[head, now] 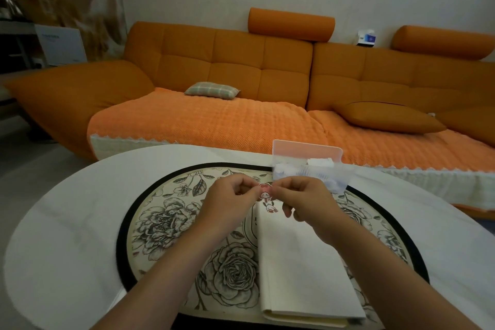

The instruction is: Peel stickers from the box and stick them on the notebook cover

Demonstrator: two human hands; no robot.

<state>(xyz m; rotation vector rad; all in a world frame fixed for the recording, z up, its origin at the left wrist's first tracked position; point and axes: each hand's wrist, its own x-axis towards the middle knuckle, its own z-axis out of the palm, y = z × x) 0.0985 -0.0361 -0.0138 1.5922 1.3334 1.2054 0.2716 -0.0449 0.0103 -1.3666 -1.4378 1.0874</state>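
Both hands meet over a small pink-and-white cartoon sticker (265, 191), pinching it between them. The left hand (230, 195) holds its left edge with thumb and curled fingers, and the right hand (302, 198) holds its right edge the same way, lower fingers loosely tucked. Both forearms reach in from the bottom, converging toward the grip.

Directly below the grip lies a white closed notebook (294, 262), its length running back toward the person. A second sticker (271, 207), a small cartoon figure, lies flat on the cover just under the held one.

Just beyond the right hand stands a clear plastic box (308, 166), lid raised, with pale paper pieces inside; the right knuckles overlap its lower front edge.

Under everything is a round floral placemat (171, 222) with a black rim, on a white oval table (67, 222). Well beyond the grip, an orange sofa (241, 61) spans the room, with a plaid cushion (211, 90) and an orange cushion (388, 116) on the seat.
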